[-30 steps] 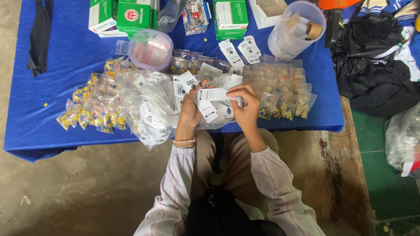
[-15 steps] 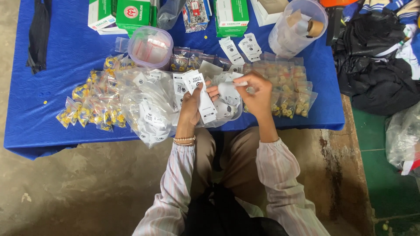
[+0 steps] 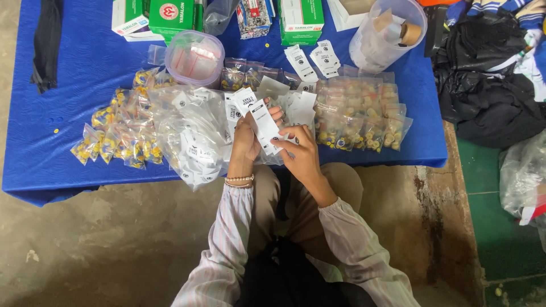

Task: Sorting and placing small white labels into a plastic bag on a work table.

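Note:
My left hand (image 3: 245, 143) holds a fan of white paper tags (image 3: 256, 116) upright over the front edge of the blue table (image 3: 74, 85). My right hand (image 3: 300, 152) is beside it, its fingertips pinching the lower end of one long white tag (image 3: 267, 128) in that fan. A clear bag of more white tags (image 3: 193, 136) lies on the table just left of my left hand. Loose white tags (image 3: 298, 105) lie on the table behind my hands.
Small clear packets of yellow and blue pieces lie in piles at left (image 3: 116, 136) and right (image 3: 361, 116). A lidded round tub (image 3: 194, 58), green and white boxes (image 3: 170, 16) and a clear jug (image 3: 387, 31) stand at the back. Black bags (image 3: 489, 85) sit at right.
My right hand came down from a raised spot near the right packets and back to the fan of tags. The left hand stayed in place with the tags.

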